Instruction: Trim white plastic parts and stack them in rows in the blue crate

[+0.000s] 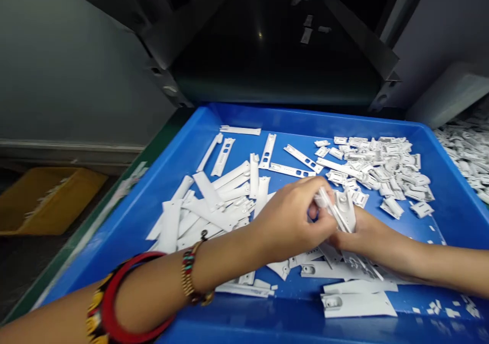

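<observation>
Head view. We look down into a blue tray (267,118) whose far wall stands just before a dark belt (275,74), flanked by angled metal rails. Within these raised edges, both hands work over the right-of-centre part, well apart from the far wall. Blue floor shows between that wall and the scattered strips, and again at the lower right among small white chips (453,313).

The left hand (292,219) has thumb and forefinger pinched together on a thin white piece (335,210). Close against it, the right hand (357,232) is clamped on a broad white piece (347,206) with a round hole; most of its fingers are hidden. Both pieces are held above the tray.

As to material and shape, we note smooth, matt, seemingly plastic parts: long flat strips (208,196) heaped at left, some slotted, and short, blocky clips (393,168) piled at right. The tray's walls are glossy and sloping. Beyond the left edge sits a yellow bin (82,181); beyond the right lies another white heap (464,155).
</observation>
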{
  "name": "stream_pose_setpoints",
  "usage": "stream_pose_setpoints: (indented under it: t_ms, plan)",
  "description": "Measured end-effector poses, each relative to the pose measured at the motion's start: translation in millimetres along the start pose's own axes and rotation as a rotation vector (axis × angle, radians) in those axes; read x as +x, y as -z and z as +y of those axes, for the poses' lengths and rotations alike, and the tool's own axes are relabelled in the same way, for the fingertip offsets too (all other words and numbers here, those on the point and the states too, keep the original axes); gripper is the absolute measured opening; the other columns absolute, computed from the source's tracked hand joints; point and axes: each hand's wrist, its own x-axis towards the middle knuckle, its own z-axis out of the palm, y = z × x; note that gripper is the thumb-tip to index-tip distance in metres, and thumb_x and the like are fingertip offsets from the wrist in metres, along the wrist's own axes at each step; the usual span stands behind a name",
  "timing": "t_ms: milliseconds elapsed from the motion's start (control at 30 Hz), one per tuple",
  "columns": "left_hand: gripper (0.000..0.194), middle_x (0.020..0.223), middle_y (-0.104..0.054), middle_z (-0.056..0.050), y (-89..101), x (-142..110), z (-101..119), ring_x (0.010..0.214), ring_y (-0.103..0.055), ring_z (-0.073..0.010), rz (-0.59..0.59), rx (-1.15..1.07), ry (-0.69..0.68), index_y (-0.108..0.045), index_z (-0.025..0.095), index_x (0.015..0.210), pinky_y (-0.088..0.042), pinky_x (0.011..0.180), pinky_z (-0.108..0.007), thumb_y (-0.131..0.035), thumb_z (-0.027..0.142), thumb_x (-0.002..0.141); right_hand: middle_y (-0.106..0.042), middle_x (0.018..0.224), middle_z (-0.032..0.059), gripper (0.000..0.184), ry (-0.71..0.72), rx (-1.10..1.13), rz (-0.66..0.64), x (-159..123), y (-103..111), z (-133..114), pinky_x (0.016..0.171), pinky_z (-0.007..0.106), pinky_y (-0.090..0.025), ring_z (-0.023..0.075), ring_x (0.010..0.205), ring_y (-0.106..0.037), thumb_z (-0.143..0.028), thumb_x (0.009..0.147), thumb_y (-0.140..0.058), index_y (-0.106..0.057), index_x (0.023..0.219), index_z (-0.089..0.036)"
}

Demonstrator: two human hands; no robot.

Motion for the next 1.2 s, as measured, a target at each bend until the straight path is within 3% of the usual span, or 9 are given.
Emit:
stream_pose_setpoints:
  t_ms: [133,233,400,567,733,867,1033,1100,1200]
  plan:
    - [0.027,0.093,-0.067,-0.008,17.5,9,-10,0.081,-0.061,-0.0206,-0.042,0.323,-0.055,-0.06,0.018,0.092,-0.047,0.074,-0.033,-0.033,0.016,0.084,-0.046,0.063,-0.0034,0.025,-0.099,0.081,-0.037,-2,4,5,0.056,0.026,-0.036,0.0126,0.059,-0.041,-0.04,0.082,-0.067,-0.052,0.078,-0.021]
    - [0.026,0.109,-0.066,-0.015,58.8,20,-30,0.093,-0.063,-0.0299,0.072,0.663,0.234,-0.061,0.015,0.105,-0.047,0.073,-0.037,-0.044,0.021,0.086,-0.053,0.066,0.0002,0.035,-0.149,0.178,-0.016,-2,6,2,0.056,0.028,-0.039,0.015,0.06,-0.047,-0.054,0.085,-0.063,-0.053,0.078,-0.021]
    - [0.02,0.078,-0.066,-0.018,110.0,28,-74,0.1,-0.061,-0.0473,0.072,0.824,0.735,-0.054,0.016,0.057,-0.043,0.086,-0.053,-0.066,0.021,0.073,-0.057,0.069,0.0024,0.04,-0.13,0.192,-0.001,-3,8,-5,0.06,0.028,-0.042,0.0157,0.064,-0.051,-0.058,0.079,-0.07,-0.058,0.078,-0.02]
    - [0.029,0.079,-0.064,-0.014,107.3,28,-83,0.102,-0.061,-0.0446,0.067,0.74,0.657,-0.044,0.019,0.051,-0.044,0.084,-0.047,-0.07,0.01,0.058,-0.042,0.057,-0.0028,0.041,-0.035,0.128,-0.009,-4,12,-4,0.056,0.026,-0.036,0.0113,0.055,-0.036,-0.055,0.085,-0.066,-0.051,0.066,-0.021]
    - [0.009,0.082,-0.063,-0.008,110.0,22,-52,0.087,-0.065,-0.0315,0.18,0.516,0.377,-0.055,0.021,0.071,-0.047,0.074,-0.04,-0.064,0.019,0.068,-0.04,0.06,-0.0045,0.041,0.094,0.173,0.129,1,21,-6,0.054,0.026,-0.034,0.0114,0.055,-0.036,-0.054,0.082,-0.07,-0.045,0.074,-0.023]
    - [0.005,0.084,-0.068,-0.002,93.1,14,-10,0.076,-0.067,-0.0196,-0.223,0.084,0.185,-0.065,0.021,0.076,-0.051,0.068,-0.029,-0.063,0.025,0.074,-0.046,0.066,-0.0033,0.042,0.123,0.088,0.315,7,28,-9,0.053,0.025,-0.034,0.0119,0.059,-0.041,-0.059,0.079,-0.072,-0.051,0.085,-0.023]
    - [0.013,0.071,-0.068,0.001,60.7,7,8,0.052,-0.06,-0.0108,-0.601,-0.221,0.308,-0.069,0.02,0.085,-0.045,0.05,-0.021,-0.065,0.029,0.077,-0.056,0.072,0.0005,0.054,0.003,0.078,-0.199,2,19,-6,0.053,0.025,-0.038,0.0113,0.059,-0.046,-0.066,0.07,-0.075,-0.059,0.091,-0.018]
    - [0.014,0.06,-0.065,0.003,54.2,7,7,0.047,-0.058,-0.0099,-0.618,-0.229,0.363,-0.069,0.02,0.088,-0.042,0.047,-0.019,-0.067,0.028,0.076,-0.058,0.072,0.0006,0.051,-0.086,0.16,-0.37,0,12,-4,0.051,0.023,-0.038,0.0095,0.056,-0.045,-0.063,0.072,-0.074,-0.06,0.086,-0.017]
    - [0.018,0.05,-0.06,0.006,51.5,8,7,0.042,-0.055,-0.0097,-0.542,-0.259,0.421,-0.067,0.02,0.089,-0.04,0.045,-0.019,-0.07,0.03,0.075,-0.059,0.07,0.0001,0.048,-0.101,0.249,-0.374,-1,7,-3,0.046,0.021,-0.033,0.0071,0.051,-0.041,-0.061,0.076,-0.071,-0.061,0.084,-0.015]
